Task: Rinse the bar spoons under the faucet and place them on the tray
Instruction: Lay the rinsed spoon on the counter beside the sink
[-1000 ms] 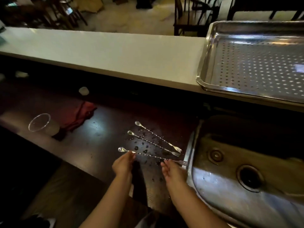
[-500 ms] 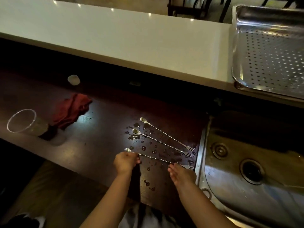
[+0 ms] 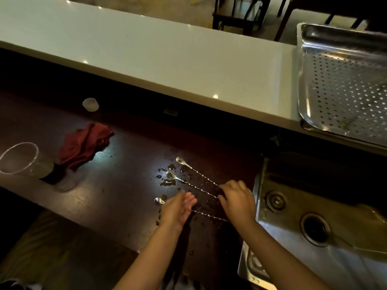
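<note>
3 long twisted-stem metal bar spoons point(image 3: 193, 176) lie side by side on the wet dark wooden counter point(image 3: 117, 195) at centre frame. The left hand point(image 3: 178, 209), fingers straight and together, rests over the nearest spoon. The right hand point(image 3: 237, 200) curls over their far ends; whether it pinches one, I cannot tell. The perforated steel tray point(image 3: 343, 80) sits upper right, above the steel sink point(image 3: 293, 233)

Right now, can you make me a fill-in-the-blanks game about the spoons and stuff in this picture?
1. ____ bar spoons lie on the dark wet counter.
2. The crumpled cloth is ____ in colour.
3. The holed metal tray sits on the ____ countertop.
4. The sink is on the person's ____ side.

Missing words: three; red; white; right
</note>
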`<state>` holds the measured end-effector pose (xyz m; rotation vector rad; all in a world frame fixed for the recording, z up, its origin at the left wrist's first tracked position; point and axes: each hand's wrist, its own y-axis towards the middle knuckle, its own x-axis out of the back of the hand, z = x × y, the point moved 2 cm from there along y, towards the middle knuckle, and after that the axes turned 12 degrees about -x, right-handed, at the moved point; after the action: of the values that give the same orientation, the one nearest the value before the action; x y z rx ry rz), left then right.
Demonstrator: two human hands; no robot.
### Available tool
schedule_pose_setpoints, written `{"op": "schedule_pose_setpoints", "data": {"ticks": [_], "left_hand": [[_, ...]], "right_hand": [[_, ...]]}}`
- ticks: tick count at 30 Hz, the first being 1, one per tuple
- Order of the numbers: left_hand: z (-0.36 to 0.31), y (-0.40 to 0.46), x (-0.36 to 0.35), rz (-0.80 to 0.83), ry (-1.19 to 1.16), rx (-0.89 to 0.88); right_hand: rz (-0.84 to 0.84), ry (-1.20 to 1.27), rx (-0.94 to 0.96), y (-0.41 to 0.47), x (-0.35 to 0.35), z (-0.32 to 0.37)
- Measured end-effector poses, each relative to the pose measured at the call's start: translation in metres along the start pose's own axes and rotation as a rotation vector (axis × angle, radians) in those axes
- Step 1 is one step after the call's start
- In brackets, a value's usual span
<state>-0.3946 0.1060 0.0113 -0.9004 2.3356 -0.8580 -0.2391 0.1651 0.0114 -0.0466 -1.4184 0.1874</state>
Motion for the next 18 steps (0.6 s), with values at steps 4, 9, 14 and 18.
{"op": "schedule_pose_setpoints", "data": {"ticks": [4,9,14,18], "left_hand": [[0.009,0.002,-0.008,0.059,-0.071,0.108],[0.011,0.009,-0.021,0.049,-0.062,0.133],[0.016,0.016,-0.03,0.026,0.013,0.136],[0.017,0.021,-0.035,-0.007,0.057,0.11]], "right_hand": [[0.061,-0.194,0.084,0.007,-0.004,0.002],[-0.054,-0.247,0.141,-0.001,-0.004,0.007],[-0.056,-0.272,0.178,-0.001,-0.002,0.012],[-0.025,-0.268,0.179,-0.003,-0.001,0.009]]}}
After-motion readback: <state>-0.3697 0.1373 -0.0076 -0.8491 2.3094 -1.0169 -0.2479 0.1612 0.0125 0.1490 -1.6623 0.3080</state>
